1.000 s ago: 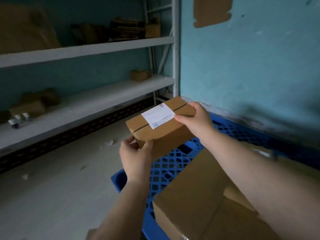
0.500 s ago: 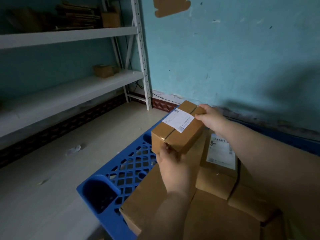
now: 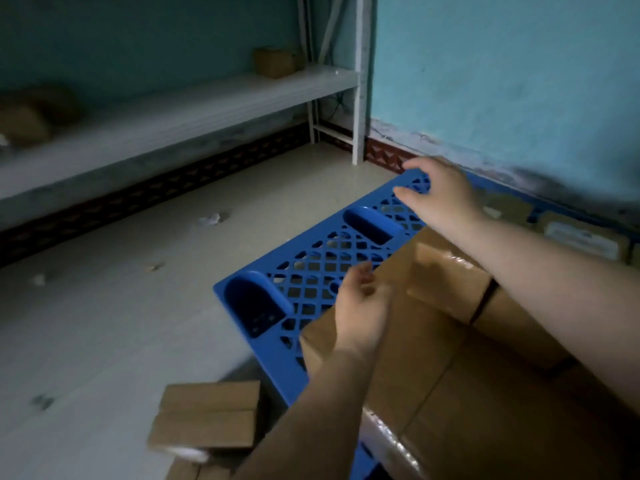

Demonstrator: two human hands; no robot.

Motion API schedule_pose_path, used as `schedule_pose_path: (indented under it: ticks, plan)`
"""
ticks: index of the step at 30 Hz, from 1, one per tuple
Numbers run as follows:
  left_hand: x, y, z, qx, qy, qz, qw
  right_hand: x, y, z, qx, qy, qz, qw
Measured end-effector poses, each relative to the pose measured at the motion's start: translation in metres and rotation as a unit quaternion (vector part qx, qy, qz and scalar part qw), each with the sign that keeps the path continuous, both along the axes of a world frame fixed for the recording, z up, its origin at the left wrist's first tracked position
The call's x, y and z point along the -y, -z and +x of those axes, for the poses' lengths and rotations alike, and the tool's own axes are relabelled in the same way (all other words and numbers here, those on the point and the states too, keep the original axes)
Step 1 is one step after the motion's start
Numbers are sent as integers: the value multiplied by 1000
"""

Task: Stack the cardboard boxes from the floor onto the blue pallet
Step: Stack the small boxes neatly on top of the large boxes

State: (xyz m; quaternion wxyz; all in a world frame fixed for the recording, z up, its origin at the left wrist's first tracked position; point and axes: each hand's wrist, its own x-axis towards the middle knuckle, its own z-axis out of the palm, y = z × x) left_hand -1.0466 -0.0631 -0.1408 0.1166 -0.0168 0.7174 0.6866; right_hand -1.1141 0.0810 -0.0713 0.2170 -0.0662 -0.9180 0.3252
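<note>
The blue pallet (image 3: 311, 268) lies on the floor against the teal wall, its lattice top bare at the left edge. A large cardboard box (image 3: 433, 368) fills its near part, with smaller boxes (image 3: 446, 282) on top and more boxes (image 3: 585, 237) by the wall. My left hand (image 3: 360, 306) hovers over the large box's left corner, fingers relaxed and empty. My right hand (image 3: 440, 195) is spread above the pallet's far corner, holding nothing. Small cardboard boxes (image 3: 207, 417) lie on the floor at the lower left, beside the pallet.
White metal shelving (image 3: 173, 123) runs along the left wall with a small box (image 3: 275, 62) and dim parcels on it. Its upright post (image 3: 358, 98) stands near the pallet's far corner. Paper scraps (image 3: 209, 220) dot the pale floor.
The labelled small box that both hands held is no longer in them; both hands are now empty and spread. The view has swung left and down, showing boxes on the floor.
</note>
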Motion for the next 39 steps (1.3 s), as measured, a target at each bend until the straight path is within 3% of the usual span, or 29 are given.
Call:
schedule_pose_path:
  ticks: [4, 10, 12, 15, 18, 21, 25, 28, 33, 39]
  plan:
    - [108, 10, -18, 16, -185, -17, 982, 137, 19, -3, 36, -173, -11, 984]
    - [258, 57, 23, 105, -355, -94, 924, 297, 99, 17, 209, -345, -4, 915]
    - [294, 80, 50, 146, -382, -119, 905, 334, 130, 31, 275, -373, 29, 886]
    - [337, 120, 95, 261, -416, -143, 859, 374, 182, 61, 389, -389, 158, 820]
    - [354, 153, 137, 413, -441, -68, 794, 386, 232, 89, 461, -373, 255, 764]
    - [353, 169, 161, 515, -409, -12, 753, 381, 268, 106, 509, -328, 266, 750]
    - [342, 182, 168, 548, -390, 37, 739, 368, 287, 113, 537, -289, 182, 771]
    - [340, 177, 157, 488, -443, 15, 752, 360, 278, 108, 515, -272, 85, 809]
    - [357, 131, 131, 282, -484, -73, 825, 351, 229, 87, 432, -238, -81, 866]
    - [330, 31, 104, 134, -443, -23, 886, 314, 125, 68, 241, -188, -218, 927]
